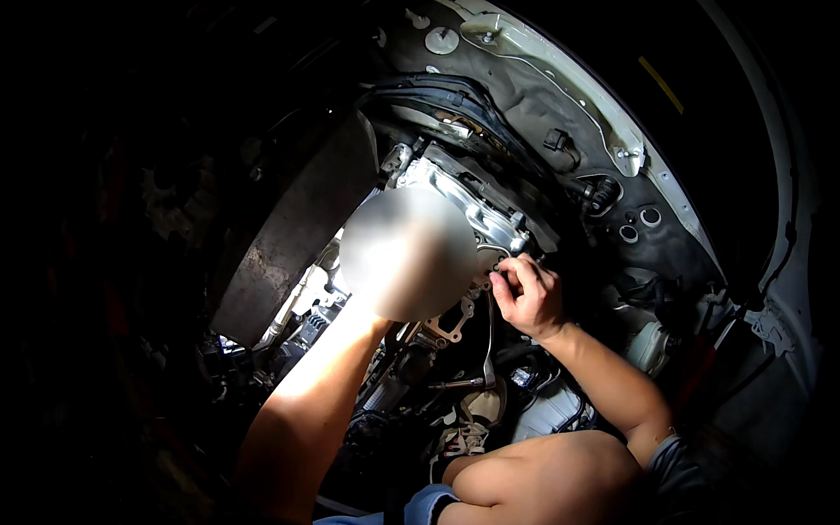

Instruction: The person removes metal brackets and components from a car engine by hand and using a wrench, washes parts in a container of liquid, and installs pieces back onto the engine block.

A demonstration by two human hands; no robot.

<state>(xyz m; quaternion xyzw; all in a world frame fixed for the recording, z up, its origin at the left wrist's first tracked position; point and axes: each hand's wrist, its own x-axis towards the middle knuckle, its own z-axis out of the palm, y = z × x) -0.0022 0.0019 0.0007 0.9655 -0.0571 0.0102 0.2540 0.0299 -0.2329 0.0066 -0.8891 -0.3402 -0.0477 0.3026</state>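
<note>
Grey metal wall [525, 96] beyond the engine [411, 363] and to its right. Broad dark panel [297, 227] along the engine's left; judged likely to limit sideways reach of left forearm [311, 398]. Bent knee [560, 472] nearside of the engine, close under right forearm [612, 372]; liable to hamper quick withdrawal. Black hoses [437, 83] between wall and engine. Shiny metal cover [477, 210] at the engine's far end; possible scraped knuckles from exposed edges after any slip. White box [556, 411] right of the engine's near end. Shoe [477, 411] also nearside. Left hand above the engine, masked by a blur: cannot tell finger state. Right hand [529, 297] at the engine's right flank, fingers curled, thumb near forefinger; cannot tell whether gripping anything. Thin rod [490, 341] just below, easily knocked. Any dropped small part possibly lost, given dark gaps around the engine.
</note>
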